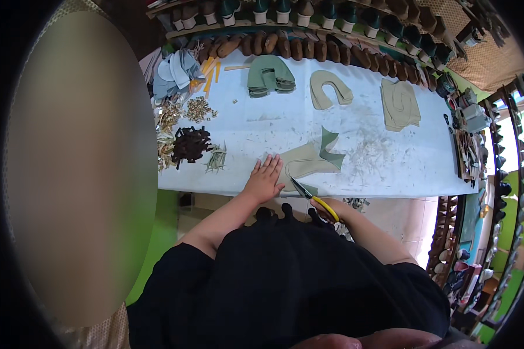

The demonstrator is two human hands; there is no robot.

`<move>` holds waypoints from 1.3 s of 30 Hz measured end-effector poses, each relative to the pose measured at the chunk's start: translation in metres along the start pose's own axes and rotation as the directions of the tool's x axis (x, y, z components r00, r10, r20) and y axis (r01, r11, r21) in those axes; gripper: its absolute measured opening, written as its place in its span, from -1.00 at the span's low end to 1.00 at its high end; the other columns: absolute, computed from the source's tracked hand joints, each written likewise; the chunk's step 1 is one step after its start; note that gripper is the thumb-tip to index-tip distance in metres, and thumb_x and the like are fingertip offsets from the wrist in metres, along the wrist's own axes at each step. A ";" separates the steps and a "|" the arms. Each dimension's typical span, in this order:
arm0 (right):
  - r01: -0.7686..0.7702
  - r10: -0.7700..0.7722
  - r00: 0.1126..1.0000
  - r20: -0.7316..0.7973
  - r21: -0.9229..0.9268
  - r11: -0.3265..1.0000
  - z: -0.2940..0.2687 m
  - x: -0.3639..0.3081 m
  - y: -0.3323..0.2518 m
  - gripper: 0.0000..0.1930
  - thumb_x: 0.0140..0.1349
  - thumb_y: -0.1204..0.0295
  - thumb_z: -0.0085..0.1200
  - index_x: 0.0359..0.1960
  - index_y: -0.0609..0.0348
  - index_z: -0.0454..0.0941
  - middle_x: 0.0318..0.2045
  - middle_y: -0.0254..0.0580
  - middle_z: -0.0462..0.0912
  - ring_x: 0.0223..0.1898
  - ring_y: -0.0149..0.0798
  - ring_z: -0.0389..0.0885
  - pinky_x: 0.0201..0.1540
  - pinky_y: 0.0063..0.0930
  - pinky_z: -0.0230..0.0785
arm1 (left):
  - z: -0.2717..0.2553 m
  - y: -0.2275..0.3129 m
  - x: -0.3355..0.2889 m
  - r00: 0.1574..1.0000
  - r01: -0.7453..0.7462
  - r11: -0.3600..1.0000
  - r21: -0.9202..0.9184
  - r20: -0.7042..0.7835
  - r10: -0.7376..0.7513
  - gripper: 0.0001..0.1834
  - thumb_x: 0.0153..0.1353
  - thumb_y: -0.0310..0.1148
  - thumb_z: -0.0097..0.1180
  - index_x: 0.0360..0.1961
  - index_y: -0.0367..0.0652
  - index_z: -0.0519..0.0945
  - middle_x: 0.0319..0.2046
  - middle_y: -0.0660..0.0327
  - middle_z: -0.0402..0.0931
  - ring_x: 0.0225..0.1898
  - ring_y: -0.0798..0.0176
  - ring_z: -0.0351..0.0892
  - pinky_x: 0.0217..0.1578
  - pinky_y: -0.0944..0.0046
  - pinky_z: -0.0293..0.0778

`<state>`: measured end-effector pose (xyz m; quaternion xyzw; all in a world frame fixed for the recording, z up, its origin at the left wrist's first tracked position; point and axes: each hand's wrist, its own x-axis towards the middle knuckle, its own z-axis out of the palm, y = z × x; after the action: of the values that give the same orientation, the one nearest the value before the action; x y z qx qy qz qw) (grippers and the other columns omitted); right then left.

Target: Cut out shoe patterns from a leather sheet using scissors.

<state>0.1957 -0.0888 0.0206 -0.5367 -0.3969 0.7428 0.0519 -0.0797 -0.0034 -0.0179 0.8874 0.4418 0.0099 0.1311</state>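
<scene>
My left hand (265, 177) lies flat on the table, its fingers stretched out over the left edge of a beige sheet (304, 156). A curved outline is drawn on that sheet. In my right hand (328, 212) is a pair of scissors (301, 187) with yellow handles. Their dark blades point up and left, with the tips at the sheet's lower left part near my left fingers. Against the sheet's right end rests a green offcut (332, 152) with pointed corners. Part of the right fingers is hidden by the handles.
Along the table (273, 125) lie stacked green U-shaped pieces (266, 71), beige U-shaped pieces (318, 96) and a beige stack (400, 104). Dark brown strips (191, 144) and small gold pieces (199, 109) are heaped at left. Shoe-shaped forms (297, 49) line the back. A large blur covers the far left.
</scene>
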 end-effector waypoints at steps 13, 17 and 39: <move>0.004 0.004 0.999 -0.036 0.214 0.977 0.024 0.028 0.015 -0.40 0.26 -0.29 -0.09 -0.51 0.03 0.33 -0.77 -0.39 0.26 -0.81 -0.42 0.21 -0.77 -0.52 0.01 | 0.001 -0.007 0.000 0.998 -0.035 0.997 -0.071 -0.050 0.031 -0.09 0.20 0.04 0.05 0.41 -0.30 0.04 0.45 -0.06 -0.08 0.47 -0.07 -0.09 0.41 0.00 -0.07; -0.013 -0.002 0.999 0.043 0.352 0.936 0.025 0.028 0.022 -0.41 0.24 -0.30 -0.09 -0.51 -0.01 0.30 -0.76 -0.43 0.21 -0.80 -0.48 0.14 -0.76 -0.59 -0.02 | -0.014 -0.006 -0.004 0.991 -0.106 0.983 -0.153 -0.102 0.091 -0.13 0.19 -0.02 0.08 0.41 -0.24 0.09 0.44 -0.03 -0.02 0.46 -0.07 -0.05 0.41 0.00 -0.05; -0.190 0.222 0.956 0.190 -0.170 0.967 -0.047 -0.001 -0.046 -0.27 0.18 -0.43 -0.22 -0.66 0.03 0.26 -0.84 -0.35 0.24 -0.87 -0.41 0.25 -0.81 -0.51 0.07 | 0.017 -0.021 -0.008 0.948 -0.279 0.957 -0.078 -0.178 0.262 -0.30 0.24 -0.12 0.07 0.33 -0.24 0.25 0.35 0.00 0.19 0.41 -0.06 0.10 0.39 0.02 0.01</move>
<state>0.2194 -0.0332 0.0456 -0.4970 -0.3967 0.7642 -0.1082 -0.0987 -0.0016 -0.0382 0.9279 0.3241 0.1242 0.1363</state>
